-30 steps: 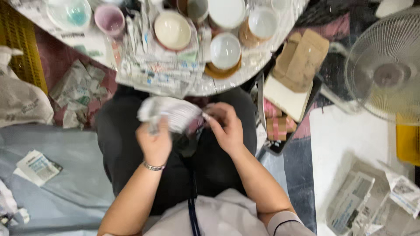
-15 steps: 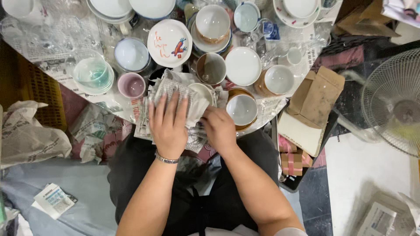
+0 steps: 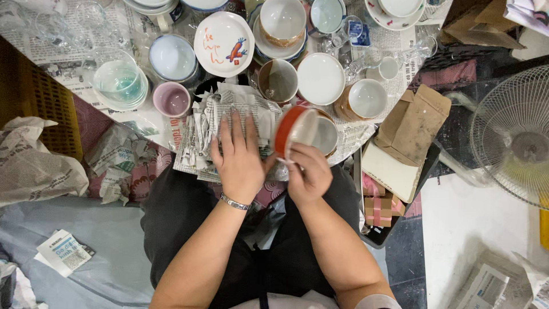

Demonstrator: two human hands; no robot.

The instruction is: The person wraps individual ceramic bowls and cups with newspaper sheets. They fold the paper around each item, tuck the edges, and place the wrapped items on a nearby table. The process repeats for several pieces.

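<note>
Orange-rimmed bowl (image 3: 303,130) sits tilted on its side at the near edge of the round table (image 3: 143,117), its white inside facing right and its orange outer wall turned toward the left. The right hand (image 3: 307,171) grips it from below, fingers curled up around the lower rim, so the bowl stands just above the knuckles. Just beside it on the left, the left hand (image 3: 240,157) lies flat, fingers spread, pressing down on a stack of newspaper sheets (image 3: 209,134); it holds nothing, and a silver bracelet (image 3: 235,202) circles its wrist. Beyond the paper stand a pink cup (image 3: 171,99), a brown-glazed cup (image 3: 278,80), a plain white bowl (image 3: 320,78) and a white plate with a carrot picture (image 3: 224,43). To the right, off the table, a brown cardboard piece (image 3: 413,123) leans near a white fan (image 3: 514,137).
</note>
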